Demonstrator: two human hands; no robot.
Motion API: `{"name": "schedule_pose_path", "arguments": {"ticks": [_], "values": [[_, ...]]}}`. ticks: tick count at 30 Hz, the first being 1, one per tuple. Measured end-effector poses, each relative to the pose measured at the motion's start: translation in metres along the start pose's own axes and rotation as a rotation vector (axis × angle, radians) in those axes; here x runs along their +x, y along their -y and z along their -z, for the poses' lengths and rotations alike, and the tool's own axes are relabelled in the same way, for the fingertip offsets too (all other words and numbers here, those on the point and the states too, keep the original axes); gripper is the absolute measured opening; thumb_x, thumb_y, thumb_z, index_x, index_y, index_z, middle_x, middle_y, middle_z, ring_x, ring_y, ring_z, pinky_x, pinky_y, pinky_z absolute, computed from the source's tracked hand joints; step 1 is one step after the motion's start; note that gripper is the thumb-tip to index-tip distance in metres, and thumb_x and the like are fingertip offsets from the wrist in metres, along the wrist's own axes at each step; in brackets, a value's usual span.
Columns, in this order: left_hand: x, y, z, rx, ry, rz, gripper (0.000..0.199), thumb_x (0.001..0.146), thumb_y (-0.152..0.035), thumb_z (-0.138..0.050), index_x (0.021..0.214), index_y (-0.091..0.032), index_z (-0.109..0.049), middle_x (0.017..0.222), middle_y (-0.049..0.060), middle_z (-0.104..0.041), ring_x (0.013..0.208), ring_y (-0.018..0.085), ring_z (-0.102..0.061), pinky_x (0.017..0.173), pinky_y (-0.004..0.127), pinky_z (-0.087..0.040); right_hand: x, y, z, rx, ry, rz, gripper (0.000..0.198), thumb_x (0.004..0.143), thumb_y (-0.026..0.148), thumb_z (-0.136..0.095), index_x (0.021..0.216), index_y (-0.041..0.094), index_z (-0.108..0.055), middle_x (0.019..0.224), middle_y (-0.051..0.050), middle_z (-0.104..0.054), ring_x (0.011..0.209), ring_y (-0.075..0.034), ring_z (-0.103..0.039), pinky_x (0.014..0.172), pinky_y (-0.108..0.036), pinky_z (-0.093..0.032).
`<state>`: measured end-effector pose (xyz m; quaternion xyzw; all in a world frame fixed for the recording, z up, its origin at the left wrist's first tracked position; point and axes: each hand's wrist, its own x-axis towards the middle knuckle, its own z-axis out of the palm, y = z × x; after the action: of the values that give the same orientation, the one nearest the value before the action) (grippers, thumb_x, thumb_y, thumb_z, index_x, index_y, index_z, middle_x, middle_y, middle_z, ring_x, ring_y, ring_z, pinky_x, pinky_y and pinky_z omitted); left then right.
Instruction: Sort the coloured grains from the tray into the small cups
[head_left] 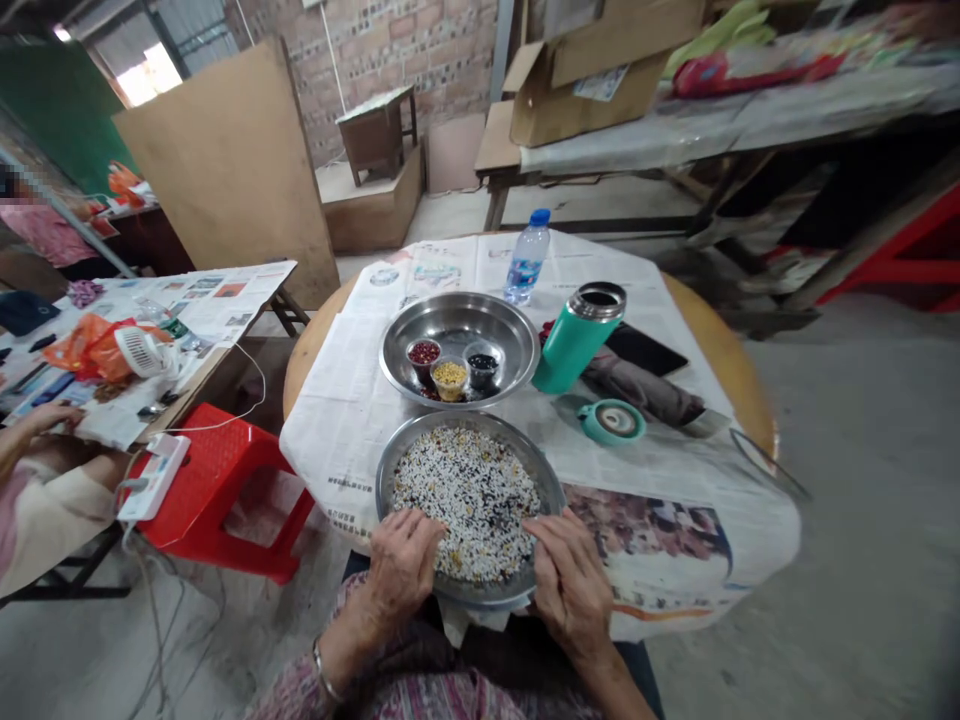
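Note:
A round metal tray (551, 480) in front of me holds a mixed layer of small white, black and yellow grains (469, 495); beans or beads, I cannot tell which. At its near left rim, my left hand (403, 560) is closed, fingertips bent in over the grains. My right hand (574, 580) is at the near right rim, its fingers curled inward and the fingertips at the grains. Whatever either hand pinches is hidden. Just beyond, a metal basin (461, 310) holds three small clear cups: red pieces (424, 354), yellow pieces (449, 374) and black pieces (482, 364).
Newspaper covers the round table (330, 400). Right of the basin stand a green flask (577, 340), its lid (613, 421) and a water bottle (528, 258). A red stool (217, 490) carries a power strip (155, 478). At the left table sits another person (37, 500).

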<state>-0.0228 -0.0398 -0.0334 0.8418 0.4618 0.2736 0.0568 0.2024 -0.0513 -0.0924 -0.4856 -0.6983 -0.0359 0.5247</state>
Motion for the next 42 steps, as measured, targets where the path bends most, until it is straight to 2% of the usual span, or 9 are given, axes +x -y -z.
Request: {"name": "schedule_pose_path", "arguments": {"ticks": [2, 6, 12, 17, 21, 30, 37, 42], "values": [[0.000, 0.001, 0.001, -0.033, -0.008, 0.015, 0.025, 0.100, -0.019, -0.044, 0.082, -0.018, -0.061, 0.074, 0.003, -0.060, 0.075, 0.017, -0.056, 0.073, 0.032, -0.049, -0.001, -0.001, 0.000, -0.006, 0.011, 0.004, 0.033, 0.088, 0.006, -0.047, 0.115, 0.020, -0.062, 0.100, -0.006, -0.070, 0.096, -0.021, -0.065, 0.100, -0.050, -0.050], [-0.001, 0.005, 0.003, -0.188, -0.002, 0.076, 0.024, 0.100, -0.013, -0.041, 0.100, -0.019, -0.065, 0.091, 0.006, -0.063, 0.087, 0.018, -0.059, 0.080, 0.032, -0.052, 0.001, -0.002, 0.000, -0.018, 0.032, 0.022, 0.030, 0.089, 0.008, -0.047, 0.111, 0.019, -0.064, 0.098, -0.005, -0.070, 0.095, -0.021, -0.065, 0.099, -0.048, -0.049], [-0.004, 0.013, -0.002, -0.253, -0.084, -0.021, 0.027, 0.098, -0.008, -0.041, 0.093, -0.018, -0.066, 0.084, 0.006, -0.064, 0.080, 0.017, -0.060, 0.073, 0.029, -0.053, 0.001, -0.003, 0.000, -0.046, 0.074, 0.049, 0.028, 0.091, 0.010, -0.044, 0.108, 0.019, -0.064, 0.097, -0.004, -0.070, 0.095, -0.020, -0.065, 0.100, -0.046, -0.047], [-0.008, 0.013, -0.003, -0.278, -0.098, -0.009, 0.024, 0.097, -0.008, -0.042, 0.099, -0.018, -0.063, 0.090, 0.006, -0.067, 0.083, 0.018, -0.062, 0.076, 0.031, -0.054, -0.006, -0.008, -0.002, -0.148, 0.067, -0.060, 0.027, 0.093, 0.021, -0.045, 0.111, 0.023, -0.065, 0.120, -0.010, -0.063, 0.114, -0.030, -0.060, 0.093, -0.052, -0.048], [-0.009, 0.015, -0.005, -0.250, -0.087, -0.010, 0.024, 0.095, -0.009, -0.041, 0.099, -0.020, -0.061, 0.087, 0.005, -0.067, 0.081, 0.020, -0.063, 0.075, 0.035, -0.053, -0.011, -0.014, -0.002, -0.134, 0.073, -0.114, 0.029, 0.092, 0.028, -0.051, 0.118, 0.024, -0.063, 0.134, -0.013, -0.057, 0.124, -0.037, -0.056, 0.093, -0.056, -0.049], [-0.009, 0.015, -0.007, -0.216, -0.047, -0.025, 0.022, 0.093, -0.009, -0.042, 0.098, -0.021, -0.059, 0.086, 0.005, -0.067, 0.079, 0.020, -0.063, 0.073, 0.033, -0.051, -0.018, -0.024, -0.001, -0.083, 0.105, -0.274, 0.030, 0.094, 0.037, -0.051, 0.116, 0.023, -0.066, 0.133, -0.013, -0.062, 0.118, -0.035, -0.062, 0.091, -0.052, -0.052], [-0.008, 0.013, -0.003, -0.221, 0.004, 0.014, 0.020, 0.096, -0.010, -0.043, 0.098, -0.020, -0.060, 0.088, 0.004, -0.066, 0.083, 0.020, -0.061, 0.079, 0.035, -0.052, -0.010, -0.012, -0.001, -0.071, 0.094, -0.289, 0.029, 0.096, 0.035, -0.048, 0.115, 0.021, -0.064, 0.134, -0.015, -0.060, 0.120, -0.034, -0.060, 0.093, -0.053, -0.050], [-0.007, 0.012, -0.001, -0.179, 0.046, 0.019, 0.021, 0.097, -0.011, -0.042, 0.098, -0.019, -0.062, 0.087, 0.004, -0.065, 0.083, 0.019, -0.061, 0.080, 0.034, -0.052, -0.004, -0.005, 0.000, -0.036, 0.075, -0.309, 0.031, 0.095, 0.035, -0.050, 0.121, 0.022, -0.061, 0.136, -0.015, -0.057, 0.125, -0.033, -0.056, 0.097, -0.054, -0.048]]}}
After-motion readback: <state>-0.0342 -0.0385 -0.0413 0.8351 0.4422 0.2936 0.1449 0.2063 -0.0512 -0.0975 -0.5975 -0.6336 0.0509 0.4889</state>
